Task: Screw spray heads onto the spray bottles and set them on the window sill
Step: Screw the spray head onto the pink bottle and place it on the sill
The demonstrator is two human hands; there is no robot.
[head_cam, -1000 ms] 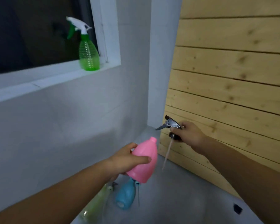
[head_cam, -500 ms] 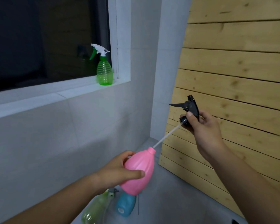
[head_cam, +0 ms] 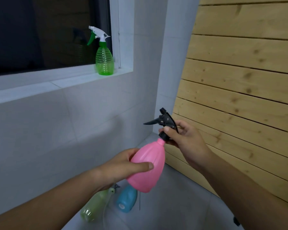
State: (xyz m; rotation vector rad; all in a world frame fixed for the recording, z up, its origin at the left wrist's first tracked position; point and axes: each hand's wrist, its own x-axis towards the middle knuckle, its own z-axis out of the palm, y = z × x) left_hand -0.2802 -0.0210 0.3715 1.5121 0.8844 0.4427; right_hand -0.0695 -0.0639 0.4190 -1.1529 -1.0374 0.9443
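My left hand (head_cam: pixel 121 166) grips the body of a pink spray bottle (head_cam: pixel 148 165), tilted with its neck up and to the right. My right hand (head_cam: pixel 183 138) holds a black spray head (head_cam: pixel 165 122) whose collar sits right at the pink bottle's neck; its tube is inside the bottle. A green bottle with a white and green spray head (head_cam: pixel 104 58) stands upright on the white window sill (head_cam: pixel 60 80), near the sill's right end.
On the grey floor below lie a blue bottle (head_cam: pixel 126 200) and a pale green bottle (head_cam: pixel 95 206), both on their sides. A wooden plank wall (head_cam: pixel 239 80) stands close on the right. White tiled wall fills the left below the dark window.
My right hand has lowered the black spray head, sliding its tube into the pink bottle until the collar meets the neck. The view has shifted slightly.
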